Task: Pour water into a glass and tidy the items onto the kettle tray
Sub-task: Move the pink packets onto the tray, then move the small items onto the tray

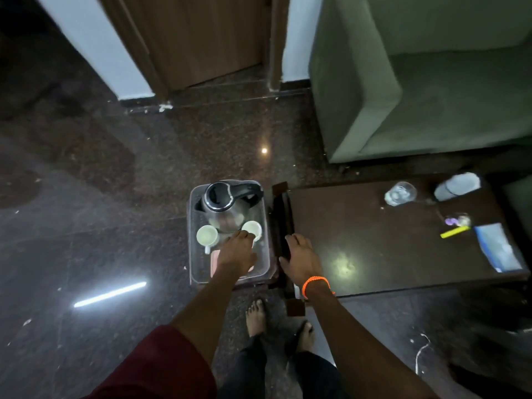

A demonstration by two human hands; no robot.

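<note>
Dark speckled stone floor [115, 197] fills the room, with a green sofa [431, 82] at upper right and a dark low surface [374, 240] in front of it. Left of that surface sits a clear tray [193, 254] holding a kettle [223, 205] and two white cups. The kettle stands upright, its black handle pointing right toward the surface. The left hand [237, 251] reaches forward over the tray, palm down, its fingers [244, 234] extended and touching the right cup [252, 229]; whether they pinch it I cannot tell. The left cup [206, 236] stands apart, mouth up. The right hand [300, 254], an orange band [315, 283] at its wrist, lies palm down at the surface's left edge, fingers loosely straight, holding nothing. A glass [400, 193] stands far right on the surface, beside a bottle [456, 185] lying with its long axis left to right.
</note>
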